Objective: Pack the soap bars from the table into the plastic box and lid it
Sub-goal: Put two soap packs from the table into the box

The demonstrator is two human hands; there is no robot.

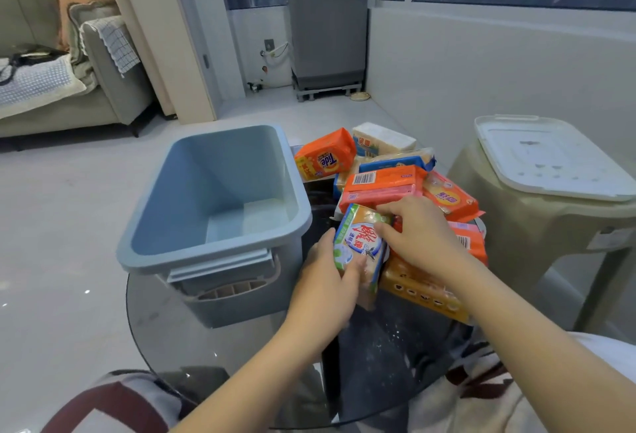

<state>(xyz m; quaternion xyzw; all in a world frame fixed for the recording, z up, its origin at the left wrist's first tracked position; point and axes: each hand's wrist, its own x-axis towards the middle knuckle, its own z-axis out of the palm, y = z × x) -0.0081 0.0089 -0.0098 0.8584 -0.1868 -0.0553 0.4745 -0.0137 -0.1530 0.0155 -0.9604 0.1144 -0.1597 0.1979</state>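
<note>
An empty blue plastic box (192,236) stands on the left part of a round glass table (161,326). To its right lies a pile of several wrapped soap bars (382,185), mostly orange, with blue and white ones behind. Both hands hold one green-and-white soap bar (354,243) at the pile's near edge. My left hand (330,281) grips its lower end, thumb across the front. My right hand (416,229) grips its upper right edge. The box's translucent white lid (550,157) lies on a stool to the right.
The beige plastic stool (537,226) stands right beside the table. A grey sofa (51,81) is far left and a grey appliance (327,19) stands at the back. My knees show below the table's near edge.
</note>
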